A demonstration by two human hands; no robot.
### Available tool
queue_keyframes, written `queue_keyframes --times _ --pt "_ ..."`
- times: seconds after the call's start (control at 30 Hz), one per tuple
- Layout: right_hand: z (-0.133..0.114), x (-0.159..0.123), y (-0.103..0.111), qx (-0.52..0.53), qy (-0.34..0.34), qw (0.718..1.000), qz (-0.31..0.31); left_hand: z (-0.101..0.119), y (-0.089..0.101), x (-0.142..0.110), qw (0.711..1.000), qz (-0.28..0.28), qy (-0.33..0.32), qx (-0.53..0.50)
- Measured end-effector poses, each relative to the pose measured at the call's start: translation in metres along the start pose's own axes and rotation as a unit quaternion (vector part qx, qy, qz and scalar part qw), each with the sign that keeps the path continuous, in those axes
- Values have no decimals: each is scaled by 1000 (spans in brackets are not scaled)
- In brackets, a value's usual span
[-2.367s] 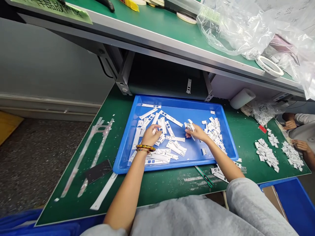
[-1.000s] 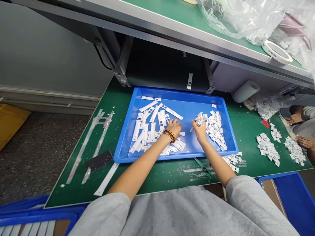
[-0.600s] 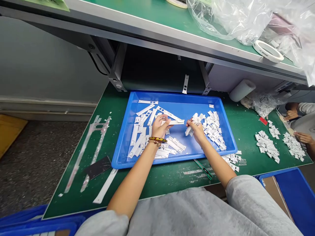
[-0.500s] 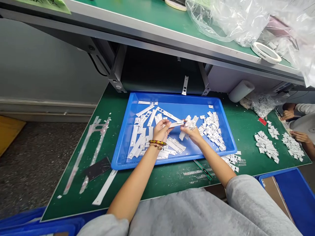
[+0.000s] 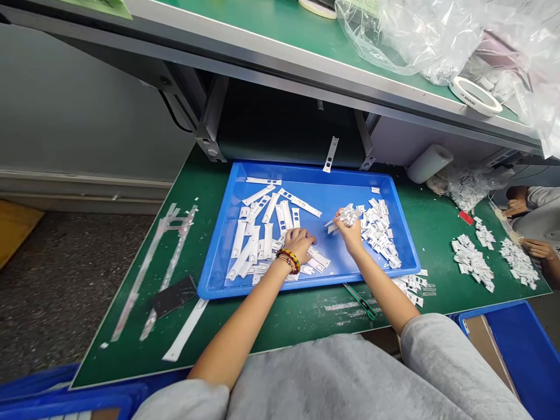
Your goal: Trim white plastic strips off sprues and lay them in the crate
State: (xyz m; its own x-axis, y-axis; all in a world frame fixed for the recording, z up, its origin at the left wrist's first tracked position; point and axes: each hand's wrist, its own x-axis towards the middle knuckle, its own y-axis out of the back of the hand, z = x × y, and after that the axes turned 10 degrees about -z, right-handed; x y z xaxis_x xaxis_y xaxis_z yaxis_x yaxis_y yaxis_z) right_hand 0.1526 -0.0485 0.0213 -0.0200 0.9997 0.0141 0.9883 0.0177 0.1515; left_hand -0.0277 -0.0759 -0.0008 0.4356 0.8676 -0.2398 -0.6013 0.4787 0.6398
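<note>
My right hand [image 5: 351, 232] grips a bunch of small white plastic pieces [image 5: 349, 214] above the right half of a blue tray [image 5: 350, 277]. The pieces jut out at different angles past the thumb and fingers. Over the loose white strips in the tray's left half, my left hand [image 5: 300, 242] lies palm down, its fingers apart and bent toward them; their tips are partly hidden. Long white strips [image 5: 247, 254] with holes lie crisscrossed left of this hand. A heap of small white pieces [image 5: 380, 230] sits right of my right hand.
A green-handled cutter [image 5: 361, 301] lies before the tray. One white strip [image 5: 331, 154] rests on the dark conveyor [image 5: 284, 134] behind it. More piles of white pieces [image 5: 472, 261] are at right, near a co-worker's hands [image 5: 536, 248]. A shelf [image 5: 262, 35] overhangs the back.
My left hand has let go of the white strip it held near my right hand and moved down onto the strips. My right hand has shifted slightly right with its bunch.
</note>
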Motion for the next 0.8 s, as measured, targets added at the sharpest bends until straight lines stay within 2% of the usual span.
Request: queue_keyframes --times 0.17,0.3,0.43,0.5,0.63,0.8 --pt "0 -2 0 -2 -7 1000 -22 2 4 2 998 -25 -3 52" --pt "0 -5 -5 -73 -17 990 -120 2 12 1 1000 -8 8 28" --pt "2 -8 -13 -185 48 955 -227 1 14 2 999 24 8 -30" --pt "5 -7 -14 -228 65 936 -261 0 14 3 997 40 3 -71" --pt "11 -4 -10 -297 54 921 -246 -3 15 5 983 67 -13 -171" --pt "11 -5 -5 -330 67 919 -204 -4 21 6 956 95 -22 -276"
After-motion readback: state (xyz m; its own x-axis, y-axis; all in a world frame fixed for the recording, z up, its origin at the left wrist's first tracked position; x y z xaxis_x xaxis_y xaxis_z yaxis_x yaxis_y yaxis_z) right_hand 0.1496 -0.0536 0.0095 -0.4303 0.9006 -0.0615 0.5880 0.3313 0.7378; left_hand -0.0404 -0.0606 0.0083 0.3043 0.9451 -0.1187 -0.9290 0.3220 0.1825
